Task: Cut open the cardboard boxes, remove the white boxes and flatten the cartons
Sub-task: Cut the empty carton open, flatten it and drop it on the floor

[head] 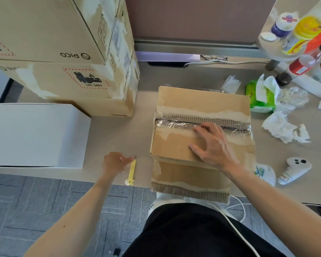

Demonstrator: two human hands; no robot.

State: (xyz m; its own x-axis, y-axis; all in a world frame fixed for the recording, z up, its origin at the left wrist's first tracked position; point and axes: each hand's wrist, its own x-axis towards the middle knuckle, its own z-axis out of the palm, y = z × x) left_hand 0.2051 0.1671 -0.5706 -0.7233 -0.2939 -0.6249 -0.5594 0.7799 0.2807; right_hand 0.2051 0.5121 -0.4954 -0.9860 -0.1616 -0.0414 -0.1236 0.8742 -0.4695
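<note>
Brown cardboard sits square in front of the person: a box [202, 101] on the table [119, 134], close to its front edge, with the top skin torn pale along both sides of the centre seam. Clear tape [174, 125] covers that seam and the top flaps lie closed. A flap [189, 180] with bare, ragged corrugation hangs from the box's near side over the table edge. The right hand [215, 145] lies flat on the near top flap, fingers spread wide and fairly straight. Its fingertips [200, 129] reach the tape and the thumb points left across the cardboard; it grips nothing. The left hand [115, 162] is at the table left of the box, fingers loosely curled and blurred. Their tips are right at the far end of a yellow cutter [132, 170], which lies flat and points away from the person; I cannot tell whether they pinch it or only touch it. Further left a white box [35, 134] stands closed at the table's edge. Behind it two big cartons [44, 34] are stacked, printed with PICO and a UN 3481 battery label. To the right of the box lie crumpled tissues [283, 128], a green pack [258, 97] and a white controller [295, 169] with a handwritten label. Bottles [302, 34] crowd the far right corner.
</note>
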